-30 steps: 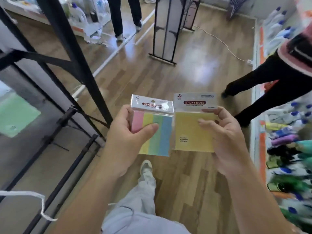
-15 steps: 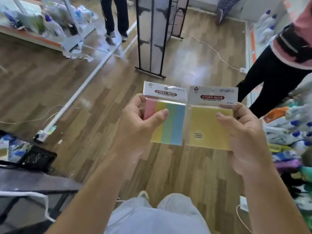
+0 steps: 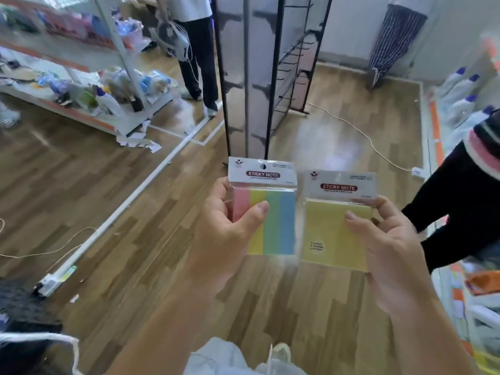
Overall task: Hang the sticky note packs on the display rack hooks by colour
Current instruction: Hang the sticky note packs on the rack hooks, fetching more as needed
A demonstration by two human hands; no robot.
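Sticky note packs sit one in each hand, short of the rack point(image 3: 295, 63); left hand point(image 3: 224, 234) pinches the striped pack point(image 3: 273, 220), right hand point(image 3: 389, 250) the yellow pack point(image 3: 324, 234); light, slippery film, probably best held by the stiff header.

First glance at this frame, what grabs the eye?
Centre frame, the left hand grips a striped four-colour sticky note pack and the right hand a plain yellow pack, side by side. Behind them stands the black display rack, its visible hooks apparently bare.
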